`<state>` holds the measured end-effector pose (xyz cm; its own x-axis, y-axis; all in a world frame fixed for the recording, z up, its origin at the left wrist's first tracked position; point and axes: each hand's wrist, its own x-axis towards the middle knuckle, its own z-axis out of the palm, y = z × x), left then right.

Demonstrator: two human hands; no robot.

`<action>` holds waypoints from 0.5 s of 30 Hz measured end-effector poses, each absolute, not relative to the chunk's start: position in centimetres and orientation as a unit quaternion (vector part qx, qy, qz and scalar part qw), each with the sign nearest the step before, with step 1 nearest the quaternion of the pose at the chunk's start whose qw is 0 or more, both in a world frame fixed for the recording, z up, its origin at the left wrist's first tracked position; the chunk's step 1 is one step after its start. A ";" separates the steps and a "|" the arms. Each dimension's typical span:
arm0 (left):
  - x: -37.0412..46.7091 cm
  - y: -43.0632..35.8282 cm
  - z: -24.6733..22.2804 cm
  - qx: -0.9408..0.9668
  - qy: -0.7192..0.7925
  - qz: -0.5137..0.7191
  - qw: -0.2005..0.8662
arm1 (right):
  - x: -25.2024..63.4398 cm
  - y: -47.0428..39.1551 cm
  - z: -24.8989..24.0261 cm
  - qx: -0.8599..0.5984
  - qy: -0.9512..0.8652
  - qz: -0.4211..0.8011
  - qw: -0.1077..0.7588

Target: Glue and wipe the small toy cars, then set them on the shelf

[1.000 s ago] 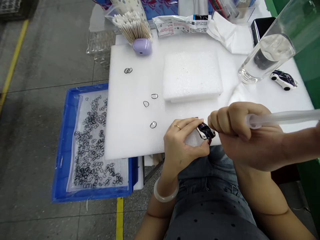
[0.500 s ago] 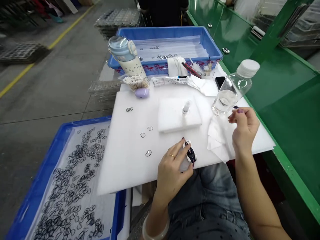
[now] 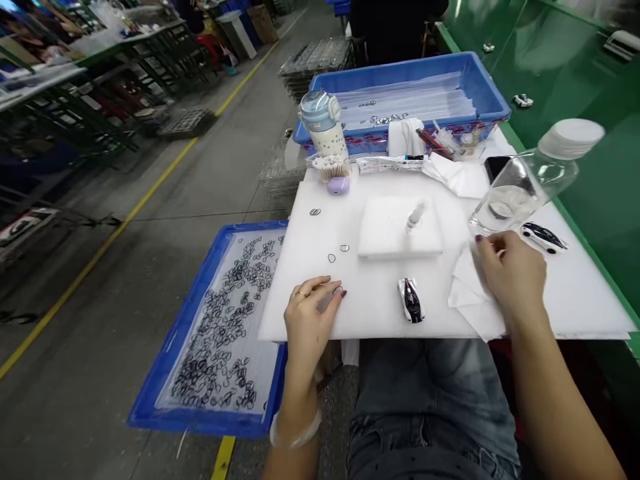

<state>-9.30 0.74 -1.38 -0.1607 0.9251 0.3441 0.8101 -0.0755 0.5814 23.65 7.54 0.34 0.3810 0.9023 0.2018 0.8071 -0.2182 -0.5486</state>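
White foam (image 3: 375, 300) backs a left hand (image 3: 311, 317) apparently collecting a black ring (image 3: 337, 289), next calling for delicate pinching, its grip and the curled right hand's (image 3: 517, 275) both unclear.

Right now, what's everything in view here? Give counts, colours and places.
Toy cars: four, white and dark; two on sheet, two on bench
Sheet: one, white, centre
Foam block: one, white, on sheet
Vial: one, clear, on block
Bottle: one, clear, right
Tubs: two, blue, left and rear
Loops: many, dark, in tubs and on sheet
Tumbler: one, blue lid, rear
Swabs: one bundle, white tips, before tumbler
Case: one, purple, before swabs
Packet: one, mostly white, sheet's rear edge
Wipes: several, white, near bottle
Flat device: one, black, behind bottle
Bench: one, green, right
Far background: too blurred to count
Left hand: one, dark nails, fingers at a loop
Right hand: one, dark nails, beside bottle
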 end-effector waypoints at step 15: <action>-11.9 1.5 -1.0 0.765 0.596 0.241 -0.036 | 24.8 6.0 1.6 -0.703 -0.522 0.257 0.410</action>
